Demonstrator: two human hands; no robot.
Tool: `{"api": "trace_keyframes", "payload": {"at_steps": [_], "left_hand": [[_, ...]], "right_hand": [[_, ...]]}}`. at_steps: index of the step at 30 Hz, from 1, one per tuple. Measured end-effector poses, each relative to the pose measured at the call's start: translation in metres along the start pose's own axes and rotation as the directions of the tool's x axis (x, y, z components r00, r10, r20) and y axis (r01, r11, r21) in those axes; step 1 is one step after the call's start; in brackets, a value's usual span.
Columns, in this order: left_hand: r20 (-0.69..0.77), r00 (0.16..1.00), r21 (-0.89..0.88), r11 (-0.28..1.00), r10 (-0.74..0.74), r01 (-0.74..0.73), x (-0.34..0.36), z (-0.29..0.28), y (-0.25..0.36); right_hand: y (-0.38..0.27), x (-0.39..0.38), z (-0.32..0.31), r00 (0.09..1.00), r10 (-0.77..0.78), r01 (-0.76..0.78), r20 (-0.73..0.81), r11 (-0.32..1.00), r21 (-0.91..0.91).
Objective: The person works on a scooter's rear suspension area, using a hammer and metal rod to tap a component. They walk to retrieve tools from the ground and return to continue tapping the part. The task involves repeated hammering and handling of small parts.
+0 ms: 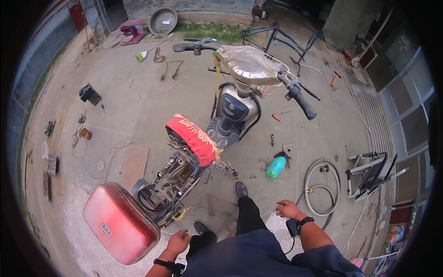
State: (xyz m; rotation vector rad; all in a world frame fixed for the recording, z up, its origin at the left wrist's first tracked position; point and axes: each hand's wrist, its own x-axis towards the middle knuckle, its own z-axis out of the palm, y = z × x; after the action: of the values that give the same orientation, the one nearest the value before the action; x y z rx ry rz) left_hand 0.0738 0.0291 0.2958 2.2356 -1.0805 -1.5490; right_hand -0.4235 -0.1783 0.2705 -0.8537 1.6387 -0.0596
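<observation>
An electric scooter with a silvery front (pixel 240 62) stands before me, its rear frame (pixel 177 180) uncovered down to springs and wiring. Over its seat lies a red cover with yellow fringe (pixel 196 138). The red top box (pixel 122 221) is at its rear, on my left. My left hand (pixel 179 241) hangs just right of that box, fingers loosely bent and apart, touching nothing. Out to the right, my right hand (pixel 290 210) is held above the ground with thumb and fingers apart. No object shows in either hand.
Right of the scooter lie a green bottle (pixel 276 167), a red-handled screwdriver (pixel 279 119), a coiled hose or tyre (pixel 322 187), a black-and-white metal frame (pixel 374 175) and a hammer (pixel 335 79). A bicycle frame (pixel 281 37) and a metal basin (pixel 163 21) lie farther back; a black box (pixel 89 94) is left.
</observation>
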Motion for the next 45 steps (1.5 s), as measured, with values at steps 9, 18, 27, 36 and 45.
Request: {"api": "trace_keyframes", "payload": {"at_steps": [9,18,27,36,45], "left_hand": [[0.081,0.997,0.204,0.979,-0.004,-0.013,0.043,-0.003,0.085],[0.361,0.921,0.353,0.893,0.144,-0.278,0.114,0.100,0.324],[0.729,0.591,0.355,0.547,0.347,-0.759,0.144,0.253,0.535],[0.887,0.357,0.248,0.351,0.293,-0.903,0.116,0.384,0.660],[0.848,0.434,0.316,0.366,0.305,-0.875,0.207,0.428,0.760]], "right_hand": [[0.078,0.006,-0.039,0.995,0.094,-0.083,-0.021,0.948,0.306],[0.144,0.011,-0.164,0.969,0.209,-0.092,-0.132,0.802,0.590],[0.327,-0.165,-0.158,0.706,0.659,0.011,-0.257,0.352,0.936],[0.345,-0.277,-0.067,0.489,0.864,0.157,-0.122,0.051,0.986],[0.280,-0.135,-0.298,0.712,0.607,0.111,-0.354,0.400,0.910]]}}
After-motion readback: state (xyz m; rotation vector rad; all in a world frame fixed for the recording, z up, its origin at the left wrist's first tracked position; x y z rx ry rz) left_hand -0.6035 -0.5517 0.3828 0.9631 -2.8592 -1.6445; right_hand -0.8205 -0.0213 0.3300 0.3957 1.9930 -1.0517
